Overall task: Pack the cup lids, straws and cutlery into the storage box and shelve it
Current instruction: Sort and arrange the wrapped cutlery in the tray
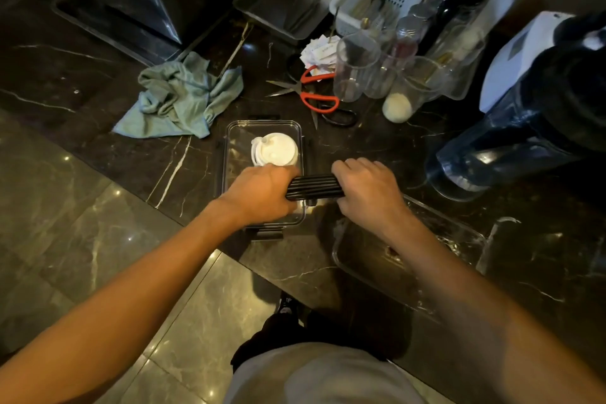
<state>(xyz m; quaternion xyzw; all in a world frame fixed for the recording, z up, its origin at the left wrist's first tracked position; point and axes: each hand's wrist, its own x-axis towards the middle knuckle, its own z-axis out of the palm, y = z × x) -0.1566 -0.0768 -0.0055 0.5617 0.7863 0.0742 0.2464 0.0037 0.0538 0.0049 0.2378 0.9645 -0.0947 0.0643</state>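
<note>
My L hand [262,192] & R hand [367,187] both clamped on black straw bundle [313,186], clear storage box [229,154] under it, white cup lids [274,149] just beyond my grip

Landmark: storage box [229,154]. Left of it, bare bench [98,115] gives open passage up to the cloth [183,98]. Behind it, scissors [314,98] and clear jars [377,72] obstruct. Right of it, a blender jug [511,144] blocks.
</note>
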